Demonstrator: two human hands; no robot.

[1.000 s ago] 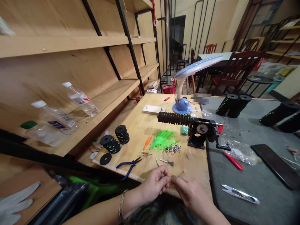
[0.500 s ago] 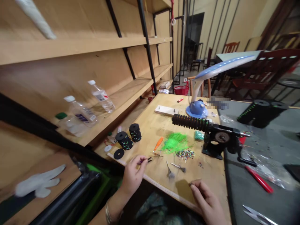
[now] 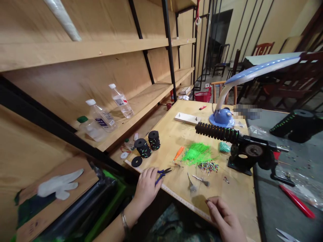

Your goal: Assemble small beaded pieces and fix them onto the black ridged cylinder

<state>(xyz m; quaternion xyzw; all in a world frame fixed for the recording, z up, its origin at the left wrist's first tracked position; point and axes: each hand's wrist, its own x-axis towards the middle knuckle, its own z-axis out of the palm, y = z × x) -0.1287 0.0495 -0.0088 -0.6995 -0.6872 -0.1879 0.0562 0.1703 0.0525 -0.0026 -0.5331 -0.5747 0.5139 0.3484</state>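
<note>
A small pair of blue-handled pliers lies near the table's front edge with its jaws and handles apart. Over the handle ends, palm down, is my left hand, its fingers laid out loosely rather than wrapped round them. My right hand, low above the table, pinches a tiny dark thing between thumb and forefinger, too small to make out. Between my hands lie two grey bristly bundles. Behind them are bright green strands, a pile of coloured beads and an orange-handled tool.
A black hand-cranked device with a ridged roller stands right, below a blue lamp. Black spools stand left. Bottles rest on the shelf. A red-handled tool and scissors lie on the grey surface.
My left hand has drawn back from the pliers, so their blue handles now show. My right hand keeps its pinch. The camera view has turned slightly left.
</note>
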